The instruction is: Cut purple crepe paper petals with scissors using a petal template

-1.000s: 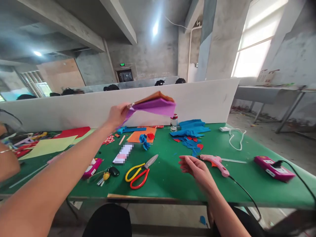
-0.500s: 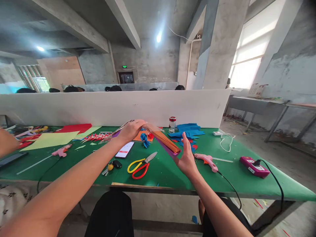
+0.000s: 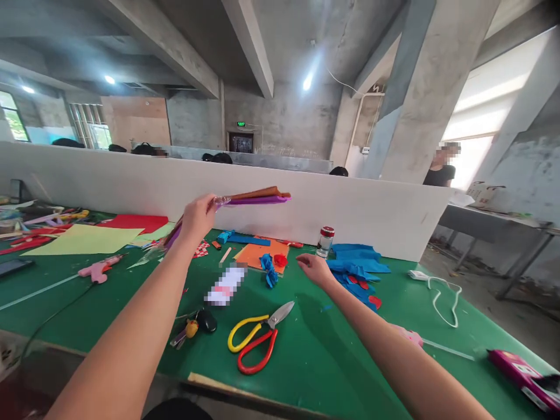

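My left hand is closed around a long bundle of brown-orange and purple paper with clear plastic wrap on it. The bundle is held above the table, its far end pointing right and its other end showing behind my wrist. My right hand is over the table with fingers loosely bent and nothing visible in them. Left of its fingertips, not touching, are a small red paper flower and a twisted blue paper piece on an orange sheet.
Scissors, keys and a phone lie in front. Blue paper and a red-lidded jar are right of centre. Pink glue guns lie either side, one partly under my right forearm. A white partition stands behind.
My left hand has raised the bundle and swung its far end up, nearly level. My right hand has moved away from the bundle's end toward the red flower. The view has shifted.
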The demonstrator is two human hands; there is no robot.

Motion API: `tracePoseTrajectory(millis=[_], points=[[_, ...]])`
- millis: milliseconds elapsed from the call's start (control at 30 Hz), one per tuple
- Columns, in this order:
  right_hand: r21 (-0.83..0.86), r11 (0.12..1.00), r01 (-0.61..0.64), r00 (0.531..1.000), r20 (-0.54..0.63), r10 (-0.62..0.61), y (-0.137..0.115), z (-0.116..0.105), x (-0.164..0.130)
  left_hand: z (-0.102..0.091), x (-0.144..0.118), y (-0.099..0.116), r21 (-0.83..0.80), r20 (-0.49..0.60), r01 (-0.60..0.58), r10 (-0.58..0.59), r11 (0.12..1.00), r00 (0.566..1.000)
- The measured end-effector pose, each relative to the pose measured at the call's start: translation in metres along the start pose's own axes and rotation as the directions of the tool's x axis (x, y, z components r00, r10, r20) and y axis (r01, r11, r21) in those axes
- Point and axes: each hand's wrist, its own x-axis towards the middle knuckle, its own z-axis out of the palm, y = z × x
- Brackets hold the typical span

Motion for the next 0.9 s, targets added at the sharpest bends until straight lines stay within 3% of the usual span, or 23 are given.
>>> tracePoseTrajectory(millis=[100,200,233,300,333,400,467,533,600,700,767,833,900], points=[[0.163,0.986,-0.045,0.999,0.024,0.041,-0.003,0.016,0.015,0.022,-0.013,-0.010,-0.017,-0.042,-0.001,0.000,1.000,0.999],[0.377,0.921,-0.093,0.993,0.103,0.058,-0.008,0.033,-0.008,0.037,-0.022,-0.007,-0.050,-0.024,-0.069,0.068,0.996,0.997],[0.582,0.792,-0.182,0.978,0.190,0.085,-0.011,0.038,-0.019,0.038,-0.024,-0.002,-0.060,-0.015,-0.107,0.107,0.992,0.994],[0.757,0.579,-0.303,0.946,0.312,0.086,-0.021,0.049,-0.040,0.037,-0.027,0.010,-0.056,-0.016,-0.180,0.180,0.982,0.984],[0.777,0.529,-0.340,0.930,0.362,0.067,-0.028,0.055,-0.047,0.034,-0.028,0.018,-0.037,-0.021,-0.207,0.206,0.978,0.978],[0.772,0.518,-0.370,0.903,0.429,0.006,-0.045,0.067,-0.053,0.028,-0.029,0.038,0.022,-0.030,-0.236,0.236,0.972,0.971],[0.816,0.476,-0.327,0.922,0.385,-0.027,-0.066,0.076,-0.048,0.022,-0.027,0.061,0.083,-0.031,-0.266,0.269,0.960,0.963],[0.901,0.357,-0.244,0.964,0.267,-0.014,-0.090,0.077,-0.035,0.018,-0.025,0.087,0.128,-0.025,-0.325,0.330,0.937,0.944],[0.963,0.218,-0.159,0.987,0.158,0.021,-0.113,0.064,-0.020,0.015,-0.022,0.114,0.176,-0.006,-0.407,0.414,0.897,0.910],[0.998,0.026,-0.056,0.995,0.053,0.088,-0.137,0.024,-0.009,0.007,-0.022,0.152,0.253,0.026,-0.531,0.543,0.809,0.839],[1.000,-0.028,-0.005,0.992,0.008,0.130,-0.143,-0.006,-0.012,-0.002,-0.025,0.170,0.274,0.001,-0.556,0.578,0.785,0.816],[0.999,-0.028,0.036,0.986,-0.031,0.163,-0.143,-0.032,-0.024,-0.012,-0.030,0.179,0.269,-0.044,-0.461,0.489,0.845,0.871],[0.998,-0.018,0.057,0.978,-0.052,0.200,-0.138,-0.051,-0.040,-0.019,-0.035,0.180,0.241,-0.045,-0.282,0.301,0.929,0.953]])
